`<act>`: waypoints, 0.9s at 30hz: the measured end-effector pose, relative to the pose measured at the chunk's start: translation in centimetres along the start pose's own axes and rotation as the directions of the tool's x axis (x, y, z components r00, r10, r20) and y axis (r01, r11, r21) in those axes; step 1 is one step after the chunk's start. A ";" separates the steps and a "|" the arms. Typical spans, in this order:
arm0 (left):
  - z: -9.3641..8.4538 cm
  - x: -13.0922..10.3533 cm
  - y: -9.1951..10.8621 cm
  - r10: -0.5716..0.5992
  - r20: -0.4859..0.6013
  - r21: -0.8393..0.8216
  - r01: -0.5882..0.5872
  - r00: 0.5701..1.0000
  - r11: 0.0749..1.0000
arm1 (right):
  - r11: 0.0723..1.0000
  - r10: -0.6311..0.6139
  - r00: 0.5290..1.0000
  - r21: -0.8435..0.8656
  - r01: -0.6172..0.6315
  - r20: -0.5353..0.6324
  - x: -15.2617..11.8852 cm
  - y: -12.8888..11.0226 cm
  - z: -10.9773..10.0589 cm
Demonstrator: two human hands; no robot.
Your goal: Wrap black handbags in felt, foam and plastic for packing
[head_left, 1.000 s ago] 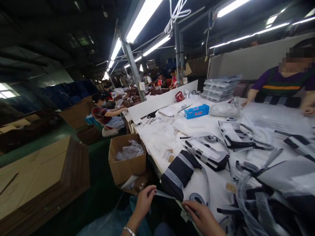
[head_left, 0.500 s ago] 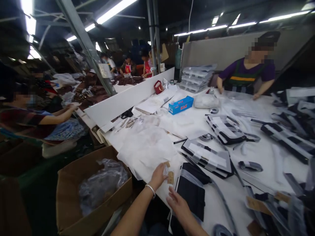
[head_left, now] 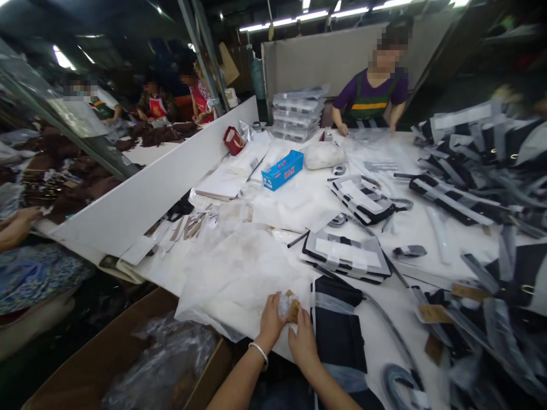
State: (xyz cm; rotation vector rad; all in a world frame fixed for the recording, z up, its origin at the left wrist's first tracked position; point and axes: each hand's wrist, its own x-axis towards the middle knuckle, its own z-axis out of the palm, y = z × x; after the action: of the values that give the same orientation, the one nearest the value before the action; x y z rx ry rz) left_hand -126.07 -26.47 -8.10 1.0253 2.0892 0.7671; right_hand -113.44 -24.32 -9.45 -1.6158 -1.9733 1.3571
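Both hands meet at the table's near edge around a small brown tag [head_left: 293, 311] with clear plastic on it. My left hand [head_left: 272, 322], with a silver bangle at the wrist, is closed on the plastic at the tag's left side. The fingers of my right hand [head_left: 304, 336] are closed on the tag's right side. Just right of them lies a black bag piece [head_left: 337, 330] with grey translucent wrapping bands. Thin white sheets [head_left: 239, 267] are spread to the left of the hands.
A cardboard box [head_left: 207, 376] holding clear plastic stands at lower left. On the white table are a blue box [head_left: 282, 170], wrapped black bags [head_left: 348, 256] and a stack of bagged items [head_left: 298, 113]. A person in purple [head_left: 371, 97] works across it.
The view has swung right. My right hand, apart from the tag before, has come up to it, and its fingers have closed there. My left hand still holds on.
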 end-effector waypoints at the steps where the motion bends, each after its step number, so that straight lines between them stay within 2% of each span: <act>1: 0.5 0.0 0.2 -0.018 -0.005 -0.035 0.018 1.000 0.999 | 1.000 0.002 1.000 0.006 -0.002 -0.009 0.2 0.1 0.1; 4: 1.3 0.1 1.0 -0.093 -0.014 -0.151 0.090 0.996 0.984 | 0.999 0.002 1.000 0.040 -0.001 -0.029 0.6 0.5 0.3; 9: 1.2 -0.2 2.6 -0.181 -0.004 -0.339 0.169 0.984 0.926 | 0.989 -0.041 0.999 0.138 0.045 -0.034 0.6 0.6 0.3; 15: 1.1 -0.1 3.8 -0.248 0.045 -0.444 0.242 0.968 0.863 | 0.943 -0.126 0.992 0.310 0.120 -0.002 0.9 0.1 -0.2; 18: 0.3 -0.1 4.0 -0.267 0.067 -0.495 0.264 0.961 0.828 | 0.910 -0.161 0.987 0.389 0.146 0.008 0.7 -0.4 -0.7; 20: -1.1 -0.7 4.0 -0.263 0.074 -0.526 0.262 0.962 0.809 | 0.892 -0.187 0.982 0.423 0.160 0.022 0.2 -0.7 -1.5; 22: -3.5 -1.8 3.6 -0.255 0.091 -0.554 0.261 0.963 0.790 | 0.886 -0.204 0.978 0.432 0.168 0.038 -0.5 -0.8 -2.4; 24: -6.7 -3.2 2.7 -0.256 0.111 -0.579 0.272 0.960 0.769 | 0.897 -0.201 0.979 0.410 0.164 0.047 -1.1 -0.8 -3.4; 27: -12.4 -5.0 0.6 -0.306 0.149 -0.608 0.331 0.940 0.721 | 0.930 -0.189 0.981 0.331 0.162 0.052 -1.4 -1.1 -4.2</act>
State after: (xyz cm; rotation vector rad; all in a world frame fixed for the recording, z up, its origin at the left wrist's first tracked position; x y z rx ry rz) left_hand -133.13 -32.81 1.29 0.2906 1.7039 1.1400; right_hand -110.73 -23.43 -5.80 -1.2219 -1.7706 1.5991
